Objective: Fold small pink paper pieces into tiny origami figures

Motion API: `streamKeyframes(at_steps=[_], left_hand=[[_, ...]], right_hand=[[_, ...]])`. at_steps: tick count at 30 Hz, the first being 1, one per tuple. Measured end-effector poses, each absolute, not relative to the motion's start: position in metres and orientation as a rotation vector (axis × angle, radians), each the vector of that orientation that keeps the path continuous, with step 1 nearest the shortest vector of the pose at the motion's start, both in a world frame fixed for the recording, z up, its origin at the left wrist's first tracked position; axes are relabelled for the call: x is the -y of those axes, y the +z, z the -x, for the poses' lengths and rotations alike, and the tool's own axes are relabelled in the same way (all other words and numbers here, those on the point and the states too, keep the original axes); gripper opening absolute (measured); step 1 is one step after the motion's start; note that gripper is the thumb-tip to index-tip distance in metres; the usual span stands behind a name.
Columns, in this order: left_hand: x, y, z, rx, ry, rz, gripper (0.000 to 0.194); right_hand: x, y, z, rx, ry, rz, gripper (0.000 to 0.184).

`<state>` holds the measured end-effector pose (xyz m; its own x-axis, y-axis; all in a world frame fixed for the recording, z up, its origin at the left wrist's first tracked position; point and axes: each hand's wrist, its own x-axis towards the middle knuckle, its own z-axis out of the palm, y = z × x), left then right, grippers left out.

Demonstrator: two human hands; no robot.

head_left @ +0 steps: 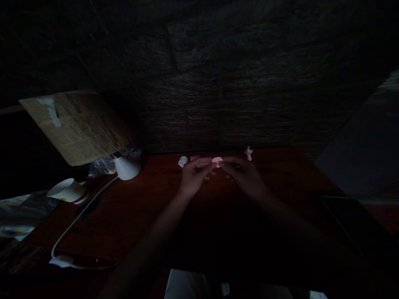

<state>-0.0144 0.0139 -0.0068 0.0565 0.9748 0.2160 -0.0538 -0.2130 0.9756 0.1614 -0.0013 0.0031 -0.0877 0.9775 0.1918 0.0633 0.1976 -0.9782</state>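
A small flat pink disc (217,160) is held up between my two hands over the far part of the wooden table. My left hand (195,174) pinches its left side, thumb in front. On the other side my right hand (242,171) grips it the same way. What the disc is made of cannot be made out in the dim light. Just past my left hand lie a crumpled white lump (183,161) and a pink piece (195,158), partly hidden by the fingers. Beyond my right hand stands a small pink shape (248,153), twisted at its top.
The dark wooden table (149,207) meets a brick-patterned wall (199,91). At left are a white cone-shaped lamp base (127,167) with a white cable (85,207), a paper cup (67,191) on its side and a cardboard piece (77,128). A dark flat object (358,224) lies at right.
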Motion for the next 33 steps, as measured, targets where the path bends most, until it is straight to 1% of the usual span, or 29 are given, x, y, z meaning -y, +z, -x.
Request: streamKeyframes(at_steps=[7, 10, 13, 17, 23, 28, 33], left_hand=[[-0.013, -0.006, 0.014, -0.978, 1.276, -1.301, 0.045], [-0.014, -0.008, 0.015, -0.998, 1.258, -1.302, 0.038], [-0.015, -0.010, 0.016, -0.981, 1.230, -1.332, 0.031], [-0.016, -0.010, 0.016, -0.966, 1.223, -1.376, 0.031], [-0.014, -0.010, 0.015, -0.901, 1.200, -1.327, 0.033], [-0.014, -0.013, 0.015, -0.858, 1.158, -1.296, 0.032], [-0.016, -0.013, 0.016, -0.870, 1.191, -1.307, 0.032]], right_hand=[[-0.001, -0.001, -0.161, 1.363, 1.092, 1.046, 0.038], [-0.002, -0.004, -0.159, 1.307, 1.138, 1.024, 0.042], [-0.001, -0.003, -0.158, 1.309, 1.161, 1.001, 0.040], [0.000, 0.001, -0.160, 1.382, 1.120, 1.029, 0.037], [0.000, -0.004, -0.155, 1.326, 1.164, 1.040, 0.043], [0.002, -0.012, -0.146, 1.225, 1.180, 0.999, 0.037], [0.003, -0.011, -0.145, 1.207, 1.207, 1.009, 0.036]])
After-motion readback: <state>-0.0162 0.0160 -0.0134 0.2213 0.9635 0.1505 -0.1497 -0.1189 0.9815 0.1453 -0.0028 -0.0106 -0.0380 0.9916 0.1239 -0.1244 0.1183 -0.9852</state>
